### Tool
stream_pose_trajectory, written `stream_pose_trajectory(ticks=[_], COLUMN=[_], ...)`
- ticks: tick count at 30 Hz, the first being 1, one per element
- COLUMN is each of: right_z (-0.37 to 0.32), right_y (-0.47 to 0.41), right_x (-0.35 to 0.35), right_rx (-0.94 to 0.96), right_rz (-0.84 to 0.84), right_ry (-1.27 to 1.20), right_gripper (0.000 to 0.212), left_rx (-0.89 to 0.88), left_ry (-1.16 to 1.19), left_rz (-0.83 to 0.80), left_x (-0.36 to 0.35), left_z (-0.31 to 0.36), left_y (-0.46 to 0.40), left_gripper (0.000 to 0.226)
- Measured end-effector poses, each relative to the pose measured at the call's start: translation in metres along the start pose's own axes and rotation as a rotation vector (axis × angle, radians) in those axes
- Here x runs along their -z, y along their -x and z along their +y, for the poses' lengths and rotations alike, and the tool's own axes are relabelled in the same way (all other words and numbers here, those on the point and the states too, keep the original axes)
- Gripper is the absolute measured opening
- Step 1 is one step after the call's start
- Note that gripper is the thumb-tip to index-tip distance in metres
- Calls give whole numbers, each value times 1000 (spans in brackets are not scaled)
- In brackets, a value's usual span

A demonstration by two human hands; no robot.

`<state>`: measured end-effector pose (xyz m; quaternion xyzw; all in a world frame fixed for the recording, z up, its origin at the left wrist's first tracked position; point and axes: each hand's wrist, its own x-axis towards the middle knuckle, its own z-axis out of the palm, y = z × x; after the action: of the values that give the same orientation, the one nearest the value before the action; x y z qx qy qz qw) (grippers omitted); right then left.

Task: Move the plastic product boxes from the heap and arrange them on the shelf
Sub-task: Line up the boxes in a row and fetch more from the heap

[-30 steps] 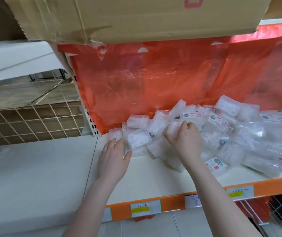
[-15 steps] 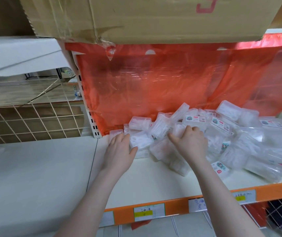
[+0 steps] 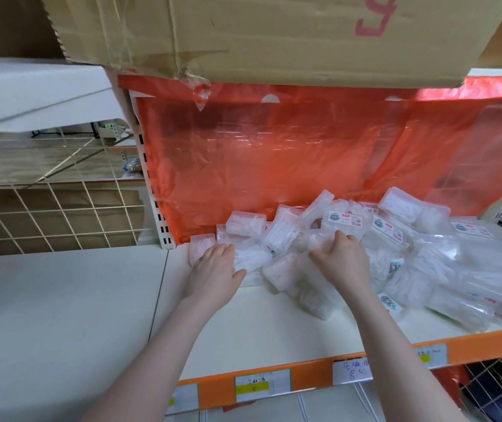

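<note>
**Op:** At centre frame, my left hand [image 3: 214, 271] lies flat, fingers straight, over the boxes at the heap's left edge, beside one box [image 3: 201, 248] standing apart at the back corner. My right hand [image 3: 342, 263] is curled into the middle of the heap [image 3: 365, 254]; whether it truly has hold of a box, I cannot tell.

**Obs:** Where does the pile lie?

**Op:** Across the middle and right of the white shelf [image 3: 274, 324], against the red plastic sheet [image 3: 274, 153]. Lower left of the shelf is bare board.

**Obs:** How will they handle?

**Op:** Light, I judge: small clear plastic boxes, thin-walled, stiff enough to hold shape but likely to flex if squeezed. They look slick, so they should slide off each other readily. I'd take each across its short sides, thumb opposite fingers.

**Obs:** Their look?

**Op:** Translucent, rounded rectangles with white contents; some show a colourful printed label on the lid. They lie tilted every way, overlapping.
</note>
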<state>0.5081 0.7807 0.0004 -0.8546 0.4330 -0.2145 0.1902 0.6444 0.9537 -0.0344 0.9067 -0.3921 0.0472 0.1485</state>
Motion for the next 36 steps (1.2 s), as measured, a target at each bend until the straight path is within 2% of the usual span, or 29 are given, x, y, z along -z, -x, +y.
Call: stream_pose_trajectory(ticks=[6, 11, 19, 30, 36], right_z=[4, 0, 0, 9, 10], right_y=[-5, -10, -11, 9, 40], right_x=[7, 7, 9, 22, 32], right_rx=[20, 24, 22, 54, 173], right_rz=[-105, -126, -73, -93, -82], right_ry=[-14, 15, 49, 3, -1], right_gripper=[26, 26, 36, 24, 57], left_rx=[-9, -58, -50, 41, 97], left_ry=[4, 21, 69, 175, 145], left_rz=[-20, -74, -110, -26, -55], left_x=[-2, -1, -1, 18, 35], left_z=[0, 7, 14, 6, -1], left_y=[-7, -21, -34, -7, 32], left_gripper=[48, 47, 56, 69, 73])
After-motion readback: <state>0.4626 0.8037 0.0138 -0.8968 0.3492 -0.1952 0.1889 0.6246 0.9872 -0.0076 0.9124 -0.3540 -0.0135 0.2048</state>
